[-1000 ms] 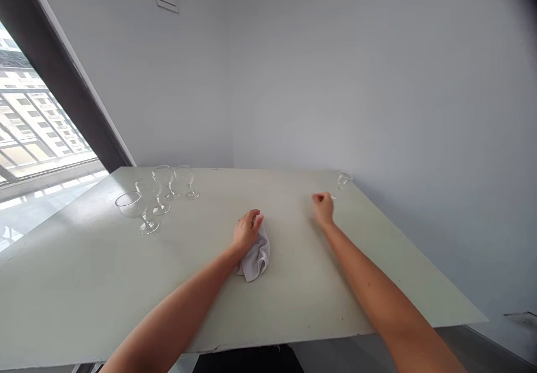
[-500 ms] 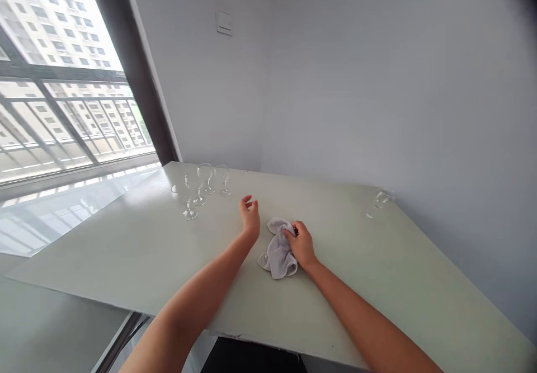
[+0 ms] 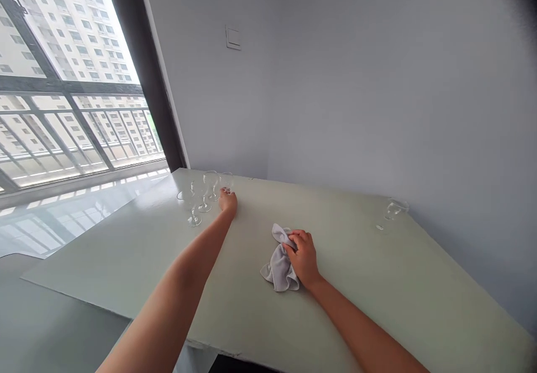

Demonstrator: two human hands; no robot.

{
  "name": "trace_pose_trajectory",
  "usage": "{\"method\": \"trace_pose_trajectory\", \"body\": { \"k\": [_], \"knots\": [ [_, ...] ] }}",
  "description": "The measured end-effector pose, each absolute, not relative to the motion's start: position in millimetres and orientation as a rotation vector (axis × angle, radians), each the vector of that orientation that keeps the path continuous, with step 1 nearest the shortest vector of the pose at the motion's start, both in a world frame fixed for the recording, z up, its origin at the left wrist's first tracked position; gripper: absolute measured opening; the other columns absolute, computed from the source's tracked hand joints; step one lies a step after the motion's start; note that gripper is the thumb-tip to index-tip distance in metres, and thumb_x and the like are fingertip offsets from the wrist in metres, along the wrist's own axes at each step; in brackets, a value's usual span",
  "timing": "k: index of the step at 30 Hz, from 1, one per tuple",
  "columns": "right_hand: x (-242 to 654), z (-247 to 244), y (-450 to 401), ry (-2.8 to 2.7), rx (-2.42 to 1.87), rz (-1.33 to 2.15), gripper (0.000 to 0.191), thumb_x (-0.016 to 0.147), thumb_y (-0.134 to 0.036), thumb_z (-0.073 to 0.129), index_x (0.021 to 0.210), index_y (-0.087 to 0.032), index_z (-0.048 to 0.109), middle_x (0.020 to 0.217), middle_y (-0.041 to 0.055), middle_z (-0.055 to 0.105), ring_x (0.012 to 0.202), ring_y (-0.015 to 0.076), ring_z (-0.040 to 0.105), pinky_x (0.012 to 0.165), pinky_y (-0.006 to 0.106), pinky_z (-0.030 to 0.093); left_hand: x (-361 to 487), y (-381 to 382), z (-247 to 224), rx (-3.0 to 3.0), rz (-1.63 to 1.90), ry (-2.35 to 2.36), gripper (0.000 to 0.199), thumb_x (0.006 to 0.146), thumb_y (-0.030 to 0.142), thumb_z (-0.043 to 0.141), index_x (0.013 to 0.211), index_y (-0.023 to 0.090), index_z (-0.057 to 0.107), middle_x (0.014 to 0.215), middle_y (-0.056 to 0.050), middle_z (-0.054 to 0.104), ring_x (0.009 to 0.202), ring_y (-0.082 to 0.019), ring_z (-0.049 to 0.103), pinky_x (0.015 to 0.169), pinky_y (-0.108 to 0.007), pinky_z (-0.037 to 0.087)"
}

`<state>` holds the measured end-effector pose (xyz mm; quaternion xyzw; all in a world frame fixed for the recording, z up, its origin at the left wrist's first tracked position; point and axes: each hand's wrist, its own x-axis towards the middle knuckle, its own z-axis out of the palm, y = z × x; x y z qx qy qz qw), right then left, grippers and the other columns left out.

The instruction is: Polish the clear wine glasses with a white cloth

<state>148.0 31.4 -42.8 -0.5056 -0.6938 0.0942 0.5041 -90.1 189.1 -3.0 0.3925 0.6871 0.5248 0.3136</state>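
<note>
My left hand (image 3: pixel 227 201) is stretched out to the far left part of the table, its fingers closed about the stem of a clear stemmed glass (image 3: pixel 226 179). The bowl shows above my fingers; the foot is hidden behind the hand. Several more clear stemmed glasses (image 3: pixel 194 217) stand upright just to the left. Near the middle of the table, my right hand (image 3: pixel 304 257) grips a crumpled pale grey cloth (image 3: pixel 280 269) between thumb and fingers, and the cloth rests on the tabletop.
The pale greenish table (image 3: pixel 361 300) runs back to a grey wall corner. Another clear glass (image 3: pixel 394 209) sits at its far right edge, with a small whitish spot (image 3: pixel 380 227) near it. A window with railings (image 3: pixel 104 132) lies beyond the left side.
My left hand has moved forward and left from beside the cloth to the right-hand glass of the group and closed on its stem. My right hand still holds the cloth, and the view has shifted slightly.
</note>
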Motion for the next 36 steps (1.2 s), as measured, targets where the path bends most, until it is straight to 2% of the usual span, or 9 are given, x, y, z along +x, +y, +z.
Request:
{"method": "trace_pose_trajectory", "body": {
  "k": [7, 11, 15, 20, 25, 27, 30, 33, 36],
  "knots": [
    [166.6, -34.7, 40.2, -0.987, -1.159, 0.949, 0.02, 0.064, -0.034, 0.062, 0.063, -0.019, 0.048, 0.055, -0.0056, 0.046, 0.052, 0.011, 0.042, 0.05, 0.023, 0.036, -61.2, 163.9, 5.3, 1.047, 1.357, 1.534, 0.018, 0.078, 0.026, 0.055, 0.092, 0.015, 0.057, 0.093, -0.005, 0.059, 0.092, -0.018, 0.056, 0.08, -0.036, 0.046],
    [194.1, -26.8, 56.6, -0.55, -0.966, 1.163, 0.016, 0.058, -0.03, 0.06, 0.062, -0.019, 0.048, 0.056, -0.003, 0.052, 0.053, 0.014, 0.051, 0.051, 0.027, 0.043, -31.6, 125.5, 22.2, 1.092, 1.186, 1.058, 0.017, 0.075, 0.027, 0.056, 0.088, 0.015, 0.055, 0.081, -0.004, 0.058, 0.082, -0.018, 0.061, 0.078, -0.036, 0.048],
    [215.3, -18.7, 68.1, -0.473, -0.987, 0.983, 0.013, 0.056, -0.024, 0.057, 0.063, -0.019, 0.047, 0.057, -0.0038, 0.051, 0.054, 0.0134, 0.052, 0.052, 0.026, 0.044, -11.5, 87.7, 38.2, 1.07, 0.926, 0.559, 0.02, 0.077, 0.028, 0.055, 0.093, 0.015, 0.052, 0.077, -0.002, 0.056, 0.069, -0.013, 0.059, 0.078, -0.04, 0.047],
    [222.7, -3.1, 58.5, -0.485, -1.002, 0.701, 0.018, 0.059, -0.015, 0.053, 0.075, -0.022, 0.051, 0.066, -0.007, 0.051, 0.059, 0.0094, 0.048, 0.055, 0.022, 0.04, 2.9, 58.9, 28.7, 1.132, 0.881, 0.598, 0.028, 0.08, 0.035, 0.051, 0.101, 0.016, 0.051, 0.071, 0.0, 0.054, 0.061, -0.01, 0.055, 0.076, -0.034, 0.047],
    [193.6, 9.1, 23.5, -1.542, -1.044, 0.064, 0.029, 0.076, -0.02, 0.045, 0.101, -0.022, 0.06, 0.102, 0.0053, 0.061, 0.098, 0.0227, 0.051, 0.08, 0.037, 0.042, 9.5, 46.6, 20.6, 1.22, 0.791, 0.678, 0.029, 0.08, 0.036, 0.049, 0.099, 0.015, 0.055, 0.075, -0.002, 0.057, 0.057, -0.008, 0.053, 0.075, -0.032, 0.047],
    [179.0, 9.7, 14.3, -1.972, -0.97, -0.159, 0.032, 0.079, -0.026, 0.048, 0.109, -0.021, 0.058, 0.113, 0.0066, 0.059, 0.115, 0.0278, 0.041, 0.094, 0.045, 0.034, 12.2, 43.2, 23.8, 1.347, 0.739, 0.729, 0.034, 0.081, 0.035, 0.046, 0.11, 0.018, 0.052, 0.083, -0.004, 0.06, 0.06, -0.009, 0.054, 0.068, -0.029, 0.047],
    [168.1, 7.3, 12.1, -2.192, -0.967, -0.386, 0.036, 0.083, -0.03, 0.048, 0.116, -0.019, 0.054, 0.114, 0.0052, 0.06, 0.123, 0.029, 0.032, 0.105, 0.05, 0.017, 15.1, 40.4, 26.1, 1.548, 0.613, 0.823, 0.04, 0.081, 0.032, 0.044, 0.119, 0.021, 0.047, 0.083, -0.005, 0.062, 0.057, -0.011, 0.053, 0.054, -0.025, 0.044],
    [171.2, 4.1, 17.2, -2.199, -1.014, -0.48, 0.029, 0.085, -0.026, 0.046, 0.111, -0.019, 0.057, 0.11, 0.0033, 0.062, 0.12, 0.0265, 0.037, 0.106, 0.048, 0.015, 15.9, 40.3, 19.3, 1.807, 0.479, 0.985, 0.025, 0.078, 0.026, 0.044, 0.094, 0.016, 0.061, 0.063, -0.003, 0.06, 0.05, -0.011, 0.051, 0.048, -0.024, 0.039],
    [177.8, 2.8, 21.4, -2.148, -1.08, -0.465, 0.021, 0.084, -0.025, 0.046, 0.096, -0.02, 0.063, 0.097, 0.0035, 0.065, 0.106, 0.023, 0.048, 0.102, 0.045, 0.023, 15.7, 40.3, 10.0, 2.231, 0.385, 1.13, 0.024, 0.078, 0.022, 0.041, 0.063, 0.015, 0.058, 0.053, -0.003, 0.056, 0.052, -0.013, 0.051, 0.051, -0.025, 0.037]
  ]
}}
